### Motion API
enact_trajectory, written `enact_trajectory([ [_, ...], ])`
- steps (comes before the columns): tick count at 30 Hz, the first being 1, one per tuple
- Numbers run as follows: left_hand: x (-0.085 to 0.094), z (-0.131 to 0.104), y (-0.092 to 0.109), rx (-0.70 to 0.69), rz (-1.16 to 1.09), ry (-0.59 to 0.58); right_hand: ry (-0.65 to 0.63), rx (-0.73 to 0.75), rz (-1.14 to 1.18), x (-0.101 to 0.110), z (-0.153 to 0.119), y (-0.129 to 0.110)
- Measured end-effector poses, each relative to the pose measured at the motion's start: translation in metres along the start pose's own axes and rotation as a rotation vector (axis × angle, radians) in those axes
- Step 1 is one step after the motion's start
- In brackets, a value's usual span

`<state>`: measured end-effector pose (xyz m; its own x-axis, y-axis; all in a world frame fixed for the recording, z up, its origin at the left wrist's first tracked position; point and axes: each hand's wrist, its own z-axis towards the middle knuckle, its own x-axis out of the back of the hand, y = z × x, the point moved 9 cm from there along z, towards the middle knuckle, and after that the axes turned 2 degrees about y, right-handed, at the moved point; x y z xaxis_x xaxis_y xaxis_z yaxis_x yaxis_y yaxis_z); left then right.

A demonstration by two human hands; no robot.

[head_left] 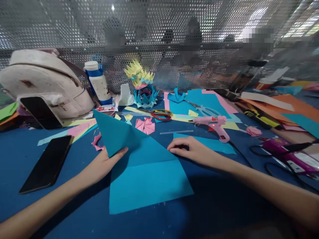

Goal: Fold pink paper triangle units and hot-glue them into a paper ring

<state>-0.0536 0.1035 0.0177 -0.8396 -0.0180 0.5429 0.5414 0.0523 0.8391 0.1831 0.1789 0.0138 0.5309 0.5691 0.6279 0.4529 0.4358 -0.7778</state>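
A: How far has your blue sheet (pixel 149 186) got?

B: Partway, I'd judge. A crease runs across it; your near part lies flat on the table (pixel 82 219), while the far part lifts and bends at your left.

A: And your left hand (pixel 104 164)?

B: You have its thumb across the front of the raised flap, nearly closed on the paper. Your other fingers go behind it, hidden.

A: Your right hand (pixel 193 149)?

B: Your thumb and forefinger curl, tips almost together, at the sheet's right edge. I can't tell whether you're pinching it or just touching.

A: So what is done, and what isn't?

B: You have the crease in, but the raised flap isn't pressed flat, and no finished shape shows. Beyond your sheet, a pointed paper piece (pixel 146 99) in blue, pink and yellow stands built up, and a pink folded piece (pixel 145 125) lies nearer you. The glue gun (pixel 211 122) and red-and-yellow scissors (pixel 161 115) lie out of your grasp.
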Motion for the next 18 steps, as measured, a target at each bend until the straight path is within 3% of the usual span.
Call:
enact_trajectory([
  [5, 0.003, 0.001, 0.002, -0.032, 0.062, 0.071, -0.038, 0.023, -0.026, 0.0, -0.003, 0.004],
  [11, -0.001, -0.006, -0.019, -0.064, 0.231, 0.061, -0.026, 0.096, -0.106, -0.002, -0.005, 0.0],
  [14, -0.007, -0.012, -0.019, -0.149, 0.247, -0.008, -0.031, 0.128, -0.149, -0.003, -0.006, -0.001],
  [18, -0.019, -0.017, -0.002, -0.298, 0.198, -0.21, -0.038, 0.172, -0.243, -0.004, -0.01, -0.005],
])
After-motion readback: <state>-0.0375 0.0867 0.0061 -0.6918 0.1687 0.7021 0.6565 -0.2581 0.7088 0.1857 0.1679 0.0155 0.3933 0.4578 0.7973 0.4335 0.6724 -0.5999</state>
